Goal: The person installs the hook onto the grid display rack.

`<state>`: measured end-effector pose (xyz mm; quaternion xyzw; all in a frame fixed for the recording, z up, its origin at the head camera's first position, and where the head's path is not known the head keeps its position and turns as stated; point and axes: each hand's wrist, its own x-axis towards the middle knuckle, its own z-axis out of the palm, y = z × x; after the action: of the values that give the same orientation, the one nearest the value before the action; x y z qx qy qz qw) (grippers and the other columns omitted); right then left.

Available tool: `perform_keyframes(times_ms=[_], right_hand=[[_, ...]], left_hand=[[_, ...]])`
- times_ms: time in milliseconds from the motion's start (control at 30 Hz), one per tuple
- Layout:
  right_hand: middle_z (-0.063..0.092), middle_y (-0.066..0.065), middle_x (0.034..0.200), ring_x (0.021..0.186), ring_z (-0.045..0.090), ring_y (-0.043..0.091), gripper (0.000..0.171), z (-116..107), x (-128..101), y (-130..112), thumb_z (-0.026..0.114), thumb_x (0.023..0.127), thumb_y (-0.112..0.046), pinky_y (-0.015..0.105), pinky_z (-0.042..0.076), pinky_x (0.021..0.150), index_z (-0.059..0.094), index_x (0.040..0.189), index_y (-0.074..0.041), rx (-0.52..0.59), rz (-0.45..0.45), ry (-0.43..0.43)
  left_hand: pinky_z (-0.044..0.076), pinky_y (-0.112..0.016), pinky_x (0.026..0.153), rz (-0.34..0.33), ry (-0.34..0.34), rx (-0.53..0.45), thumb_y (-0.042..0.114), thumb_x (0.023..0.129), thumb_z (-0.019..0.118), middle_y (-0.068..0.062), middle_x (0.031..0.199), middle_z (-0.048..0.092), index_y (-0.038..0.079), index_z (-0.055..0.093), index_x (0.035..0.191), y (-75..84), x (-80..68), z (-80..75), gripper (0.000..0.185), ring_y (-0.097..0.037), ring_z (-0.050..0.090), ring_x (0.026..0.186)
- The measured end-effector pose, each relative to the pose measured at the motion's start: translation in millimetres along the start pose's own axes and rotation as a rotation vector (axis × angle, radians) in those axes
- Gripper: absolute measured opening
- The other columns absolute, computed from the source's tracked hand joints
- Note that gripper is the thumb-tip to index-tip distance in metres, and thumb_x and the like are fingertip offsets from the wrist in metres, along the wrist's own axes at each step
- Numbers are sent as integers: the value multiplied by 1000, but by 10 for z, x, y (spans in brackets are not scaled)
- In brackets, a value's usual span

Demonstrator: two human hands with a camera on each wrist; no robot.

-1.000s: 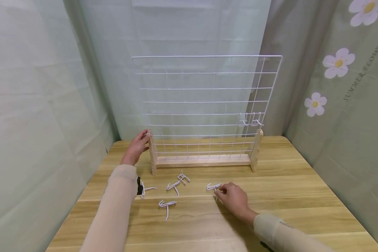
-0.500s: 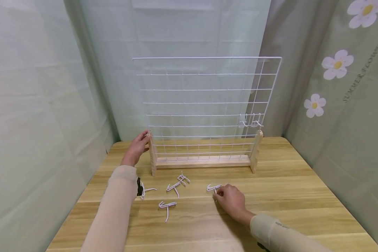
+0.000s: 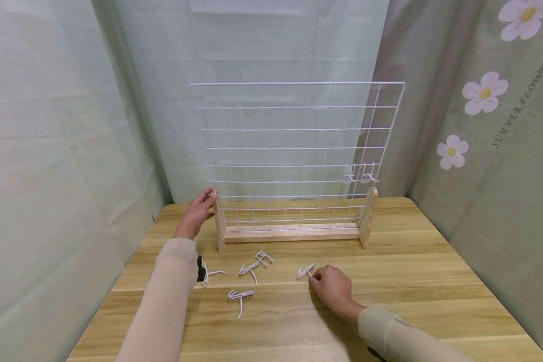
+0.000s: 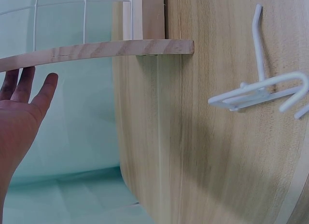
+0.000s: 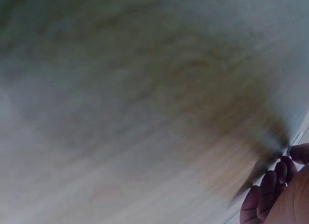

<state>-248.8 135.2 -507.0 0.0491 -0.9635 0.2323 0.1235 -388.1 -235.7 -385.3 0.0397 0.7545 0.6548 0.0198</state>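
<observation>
My right hand pinches the arm of a white wire hook just above the wooden table. In the right wrist view its fingers are bent, and the hook is hardly visible there. My left hand touches the left wooden upright of a white wire grid rack. Seen from the left wrist, its fingers reach nearly straight to the upright's outer face. Two white hooks hang side by side low on the grid's right part.
Several loose hooks lie in front of the rack: a near one, two close together, and one beside the left sleeve. Fabric curtains stand around the wooden table.
The hook in my right hand has turned, its frame now slanting more steeply up to the right. My left hand and the rack stay in place.
</observation>
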Motion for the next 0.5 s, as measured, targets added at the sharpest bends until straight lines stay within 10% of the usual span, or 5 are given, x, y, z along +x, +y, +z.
perform_keyframes(times_ms=[500], right_hand=[[65, -9, 70, 63, 55, 12, 13, -50, 102, 19, 68, 85, -24, 33, 43, 50, 78, 82, -19, 90, 160, -7]], left_hand=[[23, -54, 117, 6, -2, 13, 34, 109, 37, -14, 162, 20, 14, 17, 160, -13, 20, -12, 59, -31, 20, 147]])
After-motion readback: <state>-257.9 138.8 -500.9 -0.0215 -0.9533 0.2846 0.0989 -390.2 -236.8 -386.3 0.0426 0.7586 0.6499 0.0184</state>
